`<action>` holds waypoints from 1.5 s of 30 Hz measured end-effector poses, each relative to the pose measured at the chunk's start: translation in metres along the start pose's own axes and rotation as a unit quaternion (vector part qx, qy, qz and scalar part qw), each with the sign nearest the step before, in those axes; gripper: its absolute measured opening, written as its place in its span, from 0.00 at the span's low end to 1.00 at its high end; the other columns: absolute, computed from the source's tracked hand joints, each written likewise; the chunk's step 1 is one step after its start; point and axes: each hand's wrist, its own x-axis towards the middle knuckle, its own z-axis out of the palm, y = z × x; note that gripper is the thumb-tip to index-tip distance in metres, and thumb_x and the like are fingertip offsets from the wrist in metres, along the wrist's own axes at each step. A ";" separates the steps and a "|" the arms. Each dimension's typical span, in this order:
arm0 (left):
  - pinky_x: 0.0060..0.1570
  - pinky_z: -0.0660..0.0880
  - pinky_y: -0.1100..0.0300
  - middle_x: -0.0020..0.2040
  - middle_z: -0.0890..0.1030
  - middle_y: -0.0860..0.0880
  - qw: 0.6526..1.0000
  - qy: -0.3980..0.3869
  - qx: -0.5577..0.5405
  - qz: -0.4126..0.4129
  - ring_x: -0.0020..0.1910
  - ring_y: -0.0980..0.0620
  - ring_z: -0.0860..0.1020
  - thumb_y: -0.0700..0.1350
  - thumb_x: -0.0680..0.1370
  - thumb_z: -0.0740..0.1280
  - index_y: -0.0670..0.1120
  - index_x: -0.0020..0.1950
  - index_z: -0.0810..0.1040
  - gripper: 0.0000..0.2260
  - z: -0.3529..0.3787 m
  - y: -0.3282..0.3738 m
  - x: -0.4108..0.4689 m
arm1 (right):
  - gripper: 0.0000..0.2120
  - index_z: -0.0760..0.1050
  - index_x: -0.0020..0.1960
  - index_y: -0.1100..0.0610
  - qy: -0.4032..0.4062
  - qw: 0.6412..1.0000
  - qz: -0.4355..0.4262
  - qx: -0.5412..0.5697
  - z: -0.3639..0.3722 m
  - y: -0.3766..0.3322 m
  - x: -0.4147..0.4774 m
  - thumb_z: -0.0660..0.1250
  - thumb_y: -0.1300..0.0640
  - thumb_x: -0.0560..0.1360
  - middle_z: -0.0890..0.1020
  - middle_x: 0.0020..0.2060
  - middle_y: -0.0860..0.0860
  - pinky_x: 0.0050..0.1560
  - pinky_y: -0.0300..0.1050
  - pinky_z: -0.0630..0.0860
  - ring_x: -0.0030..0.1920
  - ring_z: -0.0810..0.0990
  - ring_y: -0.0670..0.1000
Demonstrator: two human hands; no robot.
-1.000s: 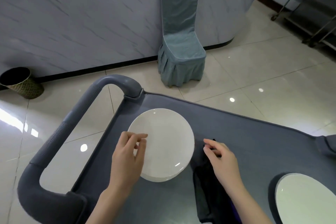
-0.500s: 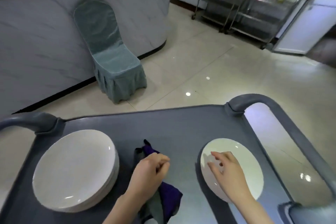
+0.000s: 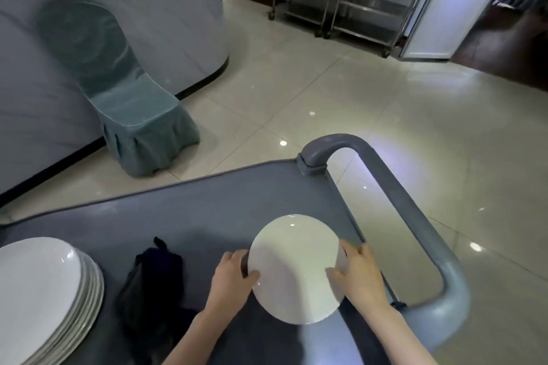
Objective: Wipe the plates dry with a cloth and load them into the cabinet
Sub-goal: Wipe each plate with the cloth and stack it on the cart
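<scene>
Plate stack [image 3: 38,290] far left on grey surface [image 3: 207,216], dark cloth [image 3: 154,284] beside it. Left hand [image 3: 232,281], right hand [image 3: 361,278]: each grip clamped on opposite rims of one plate [image 3: 293,267]. Looks like pick-up step; next likely needs one hand freed for cloth.

Left hand [image 3: 234,278] and right hand [image 3: 360,277] grip the plate [image 3: 293,267].

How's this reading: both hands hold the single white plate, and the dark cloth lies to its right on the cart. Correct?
One slip: the head view shows the dark cloth lying left of the white plate on the cart. The left hand and right hand do hold it.
</scene>
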 end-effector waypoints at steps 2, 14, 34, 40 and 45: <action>0.41 0.66 0.70 0.49 0.74 0.54 1.000 0.019 -0.010 -0.006 0.45 0.58 0.72 0.43 0.75 0.69 0.48 0.62 0.77 0.16 0.005 0.002 0.000 | 0.29 0.70 0.71 0.54 -0.014 0.999 0.002 0.041 0.000 0.005 0.003 0.73 0.61 0.71 0.67 0.51 0.51 0.55 0.46 0.73 0.58 0.74 0.59; 0.42 0.73 0.70 0.47 0.82 0.56 0.985 0.098 -0.134 -0.036 0.45 0.58 0.80 0.39 0.72 0.71 0.59 0.53 0.77 0.17 -0.005 0.003 -0.017 | 0.27 0.76 0.67 0.54 -0.011 0.987 -0.021 0.162 -0.002 0.005 0.014 0.75 0.64 0.70 0.78 0.58 0.56 0.53 0.44 0.73 0.54 0.78 0.55; 0.55 0.72 0.59 0.55 0.74 0.51 0.953 0.288 -0.008 -0.089 0.56 0.51 0.74 0.50 0.74 0.74 0.48 0.67 0.75 0.22 -0.111 -0.089 -0.037 | 0.13 0.82 0.56 0.53 -0.064 0.879 0.060 0.470 0.060 -0.100 -0.012 0.63 0.48 0.81 0.87 0.47 0.49 0.38 0.45 0.81 0.45 0.86 0.52; 0.54 0.72 0.55 0.59 0.76 0.47 0.970 0.193 0.064 -0.136 0.60 0.46 0.73 0.53 0.73 0.73 0.46 0.62 0.75 0.21 -0.123 -0.102 0.005 | 0.13 0.83 0.51 0.53 -0.058 0.880 0.069 0.467 0.065 -0.108 -0.016 0.62 0.48 0.80 0.87 0.45 0.50 0.34 0.43 0.80 0.42 0.87 0.53; 0.44 0.72 0.53 0.44 0.80 0.48 0.974 0.195 -0.050 -0.103 0.46 0.46 0.77 0.48 0.78 0.68 0.48 0.46 0.71 0.07 -0.136 -0.103 0.008 | 0.12 0.84 0.50 0.51 -0.061 0.869 0.086 0.484 0.070 -0.109 -0.018 0.63 0.48 0.79 0.87 0.46 0.53 0.36 0.53 0.84 0.44 0.87 0.57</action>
